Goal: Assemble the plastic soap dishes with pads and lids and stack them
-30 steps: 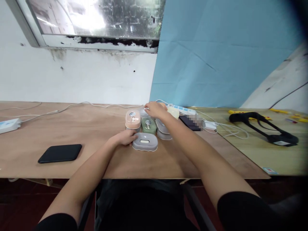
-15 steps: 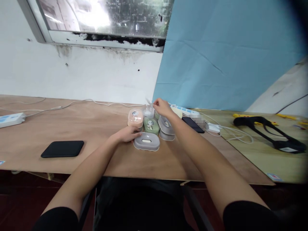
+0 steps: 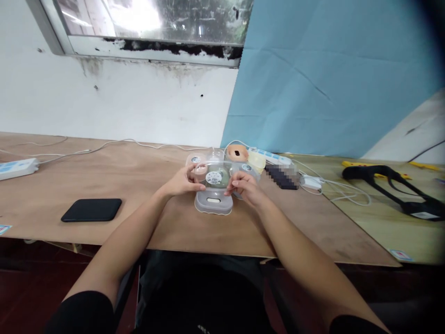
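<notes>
Between my two hands a clear plastic lid point(image 3: 224, 168) with a round label is held up over a grey soap box point(image 3: 213, 204). My left hand point(image 3: 186, 180) pinches the lid's left end with thumb and fingers. At the opposite end, my right hand point(image 3: 245, 188) has its fingers closed on the lid's edge. The grey box lies on the table just below, with a slot in its top. Seen through the lid is a green soap box point(image 3: 221, 172). A peach soap box point(image 3: 193, 159) stands behind my left hand.
More clear lids point(image 3: 216, 154) stand at the back. An orange piece point(image 3: 237, 152) and a pale yellow piece point(image 3: 256, 160) lie near a power strip point(image 3: 269, 156). A black phone point(image 3: 91, 210) lies left; cables, a charger point(image 3: 311, 182) and a black strap frame point(image 3: 389, 190) lie right.
My right hand has come back toward me from the rear lids, bringing a clear lid over the front grey box. My left hand has left that box's edge and now grips the lid too.
</notes>
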Motion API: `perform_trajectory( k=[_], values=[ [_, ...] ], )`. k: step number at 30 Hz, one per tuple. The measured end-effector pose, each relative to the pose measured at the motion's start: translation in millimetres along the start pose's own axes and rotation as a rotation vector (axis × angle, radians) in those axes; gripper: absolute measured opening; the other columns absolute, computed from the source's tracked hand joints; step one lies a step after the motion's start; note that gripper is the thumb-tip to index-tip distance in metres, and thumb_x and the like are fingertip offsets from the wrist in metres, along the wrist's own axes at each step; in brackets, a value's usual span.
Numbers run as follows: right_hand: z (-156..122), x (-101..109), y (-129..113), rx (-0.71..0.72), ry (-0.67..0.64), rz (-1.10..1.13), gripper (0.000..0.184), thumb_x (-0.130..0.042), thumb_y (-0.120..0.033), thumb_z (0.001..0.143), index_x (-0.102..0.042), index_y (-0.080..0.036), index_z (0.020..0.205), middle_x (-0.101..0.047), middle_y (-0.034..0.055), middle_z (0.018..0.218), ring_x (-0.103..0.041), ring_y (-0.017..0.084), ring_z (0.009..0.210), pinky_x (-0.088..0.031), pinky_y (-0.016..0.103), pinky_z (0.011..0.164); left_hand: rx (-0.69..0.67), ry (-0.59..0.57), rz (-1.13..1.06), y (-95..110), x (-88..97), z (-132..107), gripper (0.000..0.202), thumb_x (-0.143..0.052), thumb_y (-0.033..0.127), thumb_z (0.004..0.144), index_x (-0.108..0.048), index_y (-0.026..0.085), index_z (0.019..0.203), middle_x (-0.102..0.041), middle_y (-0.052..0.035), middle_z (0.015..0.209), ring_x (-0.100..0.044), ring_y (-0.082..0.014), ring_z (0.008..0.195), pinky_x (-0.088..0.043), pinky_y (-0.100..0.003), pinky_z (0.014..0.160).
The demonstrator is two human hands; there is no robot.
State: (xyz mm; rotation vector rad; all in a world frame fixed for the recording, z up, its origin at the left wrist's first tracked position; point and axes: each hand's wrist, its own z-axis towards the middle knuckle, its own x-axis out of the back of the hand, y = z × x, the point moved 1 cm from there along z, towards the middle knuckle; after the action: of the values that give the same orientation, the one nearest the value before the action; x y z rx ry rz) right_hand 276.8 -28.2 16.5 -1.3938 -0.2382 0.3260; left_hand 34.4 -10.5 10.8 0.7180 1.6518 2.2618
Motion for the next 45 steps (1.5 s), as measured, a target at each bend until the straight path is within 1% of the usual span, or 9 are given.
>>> perform_trajectory(
  k=[3,5,9,15,17,22,28,35,45],
  values=[
    [-3.4,0.2,4.2,-0.088,-0.029,-0.114,0.04,-0.066,-0.054,0.068,-0.052,-0.02,0.081,-0.066,0.0033,0.073,-0.064,0.018,0.056,-0.048,0.029,0.052,0.052,-0.005,-0.009,-5.1,1.5,0.9,0.079,-0.075,0.042,0.071,-0.039,0.012,0.135,-0.063,-0.0017,0.072,-0.058,-0.0123,0.06,-0.047,-0.027,0.062],
    [-4.5,0.5,2.2,-0.073,0.023,-0.235,0.056,-0.059,-0.062,0.072,-0.052,-0.02,0.109,-0.067,0.0038,0.077,-0.063,0.017,0.054,-0.047,0.028,0.05,0.063,-0.022,-0.034,-7.5,1.9,1.2,0.082,-0.072,0.04,0.074,-0.032,0.015,0.141,-0.065,-0.0027,0.077,-0.06,-0.0126,0.063,-0.049,-0.028,0.066],
    [-7.9,0.3,-2.5,0.033,0.1,-0.577,0.092,-0.065,-0.061,0.07,-0.027,-0.023,0.144,-0.063,0.0003,0.073,-0.06,0.018,0.059,-0.047,0.03,0.058,0.086,-0.091,-0.015,-4.2,2.4,-0.7,0.092,-0.07,0.036,0.077,-0.015,0.019,0.149,-0.065,-0.0017,0.076,-0.063,-0.0139,0.064,-0.05,-0.03,0.07],
    [-11.7,-0.9,3.1,-0.012,-0.053,-0.992,0.111,-0.08,-0.059,0.051,-0.032,-0.023,0.144,-0.063,0.0019,0.081,-0.061,0.022,0.074,-0.045,0.033,0.069,0.153,-0.2,-0.035,2.3,2.8,-3.8,0.077,-0.072,0.037,0.076,-0.035,0.022,0.142,-0.053,-0.0145,0.13,-0.062,-0.008,0.061,-0.053,-0.032,0.072],
    [-11.6,-1.2,5.9,-0.045,-0.073,-1.07,0.112,-0.08,-0.061,0.049,-0.033,-0.024,0.144,-0.065,0.006,0.092,-0.062,0.025,0.083,-0.045,0.035,0.073,0.17,-0.258,-0.019,2.6,3.9,-4.3,0.074,-0.072,0.038,0.076,-0.038,0.023,0.14,-0.05,-0.0156,0.134,-0.062,-0.0079,0.061,-0.053,-0.032,0.07],
    [-11.4,-0.8,11.3,-0.091,-0.114,-1.156,0.108,-0.077,-0.063,0.052,-0.035,-0.025,0.143,-0.063,0.0123,0.114,-0.06,0.032,0.101,-0.046,0.038,0.078,0.277,-0.386,0.001,1.3,8.8,-6.3,0.071,-0.071,0.037,0.076,-0.04,0.021,0.139,-0.063,-0.0112,0.116,-0.065,-0.0117,0.065,-0.051,-0.03,0.07],
    [-13.2,2.2,14.6,-0.119,-0.151,-1.225,0.096,-0.077,-0.063,0.052,-0.046,-0.027,0.136,-0.064,0.012,0.116,-0.06,0.034,0.103,-0.047,0.041,0.079,0.411,-0.447,0.111,-11.6,9.3,-5.8,0.097,-0.078,0.038,0.068,-0.025,0.014,0.146,-0.07,-0.006,0.075,-0.055,-0.0097,0.047,-0.03,-0.017,0.04],
    [-13.8,4.3,9.9,-0.129,-0.183,-1.131,0.086,-0.08,-0.054,0.053,-0.052,-0.026,0.129,-0.064,0.0099,0.116,-0.06,0.031,0.101,-0.048,0.037,0.077,0.395,-0.52,0.041,-16.2,5.7,-4.3,0.097,-0.08,0.032,0.065,-0.028,0.016,0.145,-0.069,-0.0031,0.073,-0.058,-0.01,0.047,-0.028,-0.016,0.037],
    [-13.7,6.8,14.1,-0.321,-0.224,-0.851,0.086,-0.08,-0.05,0.056,-0.049,-0.023,0.132,-0.069,0.0058,0.09,-0.055,0.012,0.044,-0.039,0.025,0.038,0.388,-0.518,0.048,-19.6,8.2,-3.0,0.084,-0.077,0.034,0.07,-0.037,0.016,0.141,-0.069,-0.0016,0.068,-0.052,-0.0071,0.043,-0.028,-0.014,0.035]
  ],
)
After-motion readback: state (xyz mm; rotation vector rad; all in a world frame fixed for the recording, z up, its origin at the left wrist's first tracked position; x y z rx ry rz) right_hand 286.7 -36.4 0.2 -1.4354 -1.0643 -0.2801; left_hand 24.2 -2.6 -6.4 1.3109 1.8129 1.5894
